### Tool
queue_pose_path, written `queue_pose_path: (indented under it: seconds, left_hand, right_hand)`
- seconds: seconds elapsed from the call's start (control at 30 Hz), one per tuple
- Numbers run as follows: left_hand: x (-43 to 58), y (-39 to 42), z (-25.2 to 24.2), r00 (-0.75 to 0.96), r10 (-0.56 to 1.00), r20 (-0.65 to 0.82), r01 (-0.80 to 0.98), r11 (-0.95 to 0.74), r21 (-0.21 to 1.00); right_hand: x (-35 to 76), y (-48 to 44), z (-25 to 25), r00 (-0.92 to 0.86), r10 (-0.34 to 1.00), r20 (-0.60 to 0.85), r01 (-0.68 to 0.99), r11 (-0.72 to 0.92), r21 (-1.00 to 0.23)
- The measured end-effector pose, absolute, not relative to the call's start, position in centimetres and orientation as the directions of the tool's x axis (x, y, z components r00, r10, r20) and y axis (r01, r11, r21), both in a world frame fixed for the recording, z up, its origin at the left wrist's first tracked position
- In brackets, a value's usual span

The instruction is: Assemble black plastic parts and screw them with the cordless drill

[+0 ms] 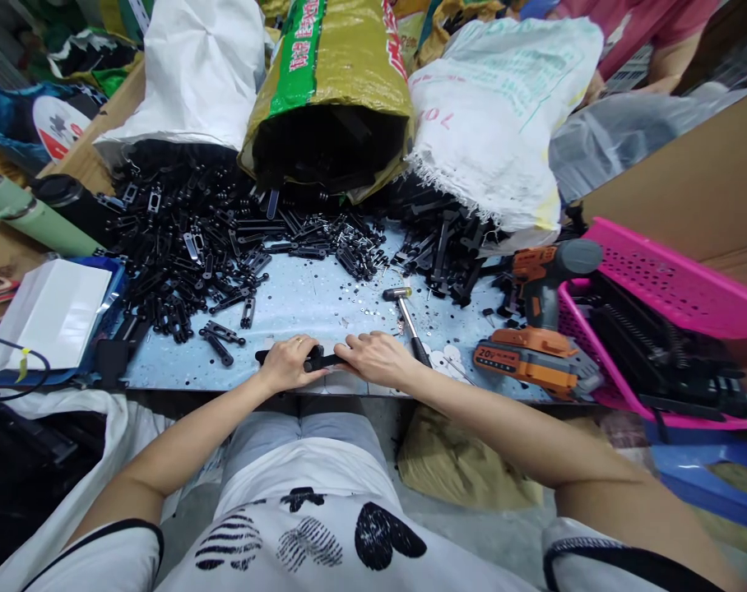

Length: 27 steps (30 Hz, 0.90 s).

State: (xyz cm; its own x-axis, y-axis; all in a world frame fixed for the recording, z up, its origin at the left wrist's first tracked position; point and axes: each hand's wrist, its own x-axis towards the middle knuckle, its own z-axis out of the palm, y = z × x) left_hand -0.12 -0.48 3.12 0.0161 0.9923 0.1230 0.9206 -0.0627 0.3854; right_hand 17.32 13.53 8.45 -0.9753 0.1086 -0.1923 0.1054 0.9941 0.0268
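Note:
My left hand [291, 363] is closed around a black plastic part [315, 359] at the front edge of the blue table [299, 300]. From the other side, my right hand [373, 357] pinches the same part's right end. Fingers cover much of it, so its full shape is hidden. Just beyond my left hand lie a few loose black link-shaped pieces [224, 333]. A small hammer [406, 316] with a dark handle rests on the table beyond my right hand.
Heaped black parts [182, 238] and metal pins [354, 234] cover the table's back, under open sacks [333, 90]. An orange cordless drill [534, 345] and a pink basket [675, 279] stand at right. A white box [49, 312] sits left. Across the table is another person [645, 41].

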Motion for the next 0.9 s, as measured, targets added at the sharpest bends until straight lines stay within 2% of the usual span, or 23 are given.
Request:
queue_pose_path:
  seconds: [0.13, 0.27, 0.33, 0.4, 0.53, 0.63, 0.7, 0.77, 0.8, 0.87, 0.9]
  left_hand:
    - [0.0, 3.5, 3.9, 0.104, 0.995, -0.004, 0.913, -0.094, 0.398]
    - [-0.5, 13.3, 4.7, -0.047, 0.996, 0.075, 0.931, 0.017, 0.365]
    - [-0.3, 18.4, 4.7, 0.037, 0.995, 0.092, 0.940, -0.066, 0.335]
    - [0.6, 22.0, 4.2, 0.069, 0.996, 0.049, 0.953, -0.080, 0.292]
    - [2.6, 24.0, 2.9, 0.054, 0.998, 0.019, 0.972, -0.057, 0.229]
    - [2.3, 22.2, 2.7, 0.084, 0.996, 0.031, 0.973, -0.088, 0.211]
    - [1.2, 20.2, 3.2, 0.095, 0.995, 0.036, 0.975, -0.100, 0.198]
    - [-0.3, 17.6, 3.7, 0.052, 0.995, 0.086, 0.969, -0.071, 0.236]
    - [-1.1, 16.2, 4.0, -0.001, 0.992, 0.127, 0.955, -0.037, 0.295]
    - [-2.6, 13.0, 4.2, -0.156, 0.973, 0.169, 0.869, 0.054, 0.492]
    - [-3.4, 11.4, 4.3, -0.238, 0.961, 0.138, 0.784, 0.107, 0.611]
  right_hand:
    - [18.5, 14.7, 5.5, -0.993, 0.058, -0.100, 0.061, 0.998, -0.021]
    - [20.2, 13.9, 3.2, -0.990, 0.135, -0.038, 0.139, 0.979, -0.146]
    - [20.5, 14.2, 3.1, -0.986, 0.167, -0.010, 0.165, 0.959, -0.230]
    - [20.3, 16.1, 3.5, -0.959, 0.278, 0.048, 0.254, 0.925, -0.282]
    - [17.8, 24.9, 4.9, -0.730, 0.664, 0.163, 0.608, 0.740, -0.289]
    - [14.2, 30.7, 5.2, -0.586, 0.806, 0.079, 0.776, 0.587, -0.232]
    - [11.5, 31.9, 4.7, -0.558, 0.830, -0.029, 0.815, 0.540, -0.209]
    - [9.5, 30.8, 3.8, -0.572, 0.815, -0.089, 0.809, 0.543, -0.226]
    - [9.1, 29.9, 3.3, -0.586, 0.805, -0.096, 0.798, 0.552, -0.241]
    - [9.6, 27.9, 2.7, -0.603, 0.794, -0.079, 0.777, 0.561, -0.286]
    - [10.8, 27.2, 2.6, -0.581, 0.812, -0.051, 0.780, 0.538, -0.320]
